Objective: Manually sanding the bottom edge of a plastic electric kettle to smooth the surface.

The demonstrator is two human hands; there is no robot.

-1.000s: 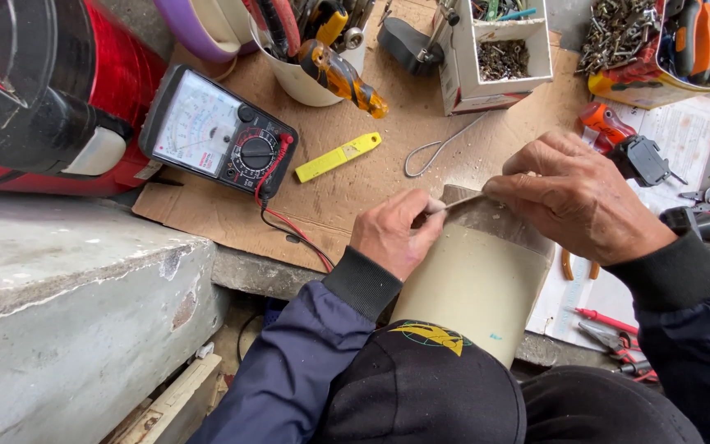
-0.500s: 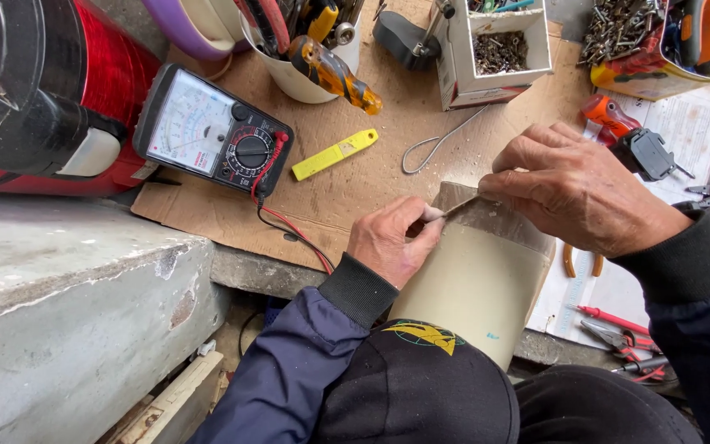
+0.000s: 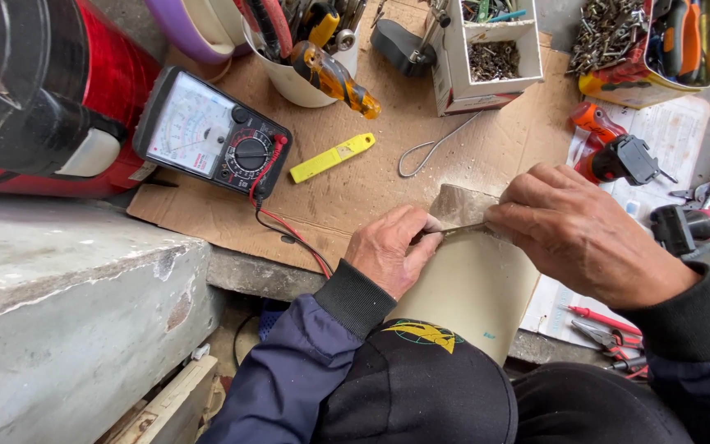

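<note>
Nearest the camera, a dark cap (image 3: 417, 386) sits low in view, with both dark blue sleeves reaching forward over a pale beige pipe (image 3: 474, 288) that stands out from the edge of the surface (image 3: 273, 275). The left hand (image 3: 389, 249) has its grip closed, fingertips pinched on one end of a thin metal strip (image 3: 462, 229) lying across the far end of the pipe; the right hand (image 3: 573, 234) is likewise closed, fingers pressed on the strip's other end, the two grips near each other. What the strip is cannot be told. Just beyond both grips lies a sheet of cardboard (image 3: 355, 177), with a bent wire loop (image 3: 429, 152) and a yellow tool (image 3: 332, 157) on it. Left of the left grip, a meter (image 3: 211, 131) rests with its red lead (image 3: 289, 230) trailing close to that wrist. Right of the right grip lie an orange tool (image 3: 597, 136) and red-handled pliers (image 3: 610, 333). Farthest off stand a cup of screwdrivers (image 3: 306, 49), a box of screws (image 3: 491, 57) and a tin of fasteners (image 3: 634, 45). Risks, in my judgement: the round pipe could roll under uneven pressure and let the strip slip toward the fingers; the left sleeve could snag the lead and drag the meter.
</note>
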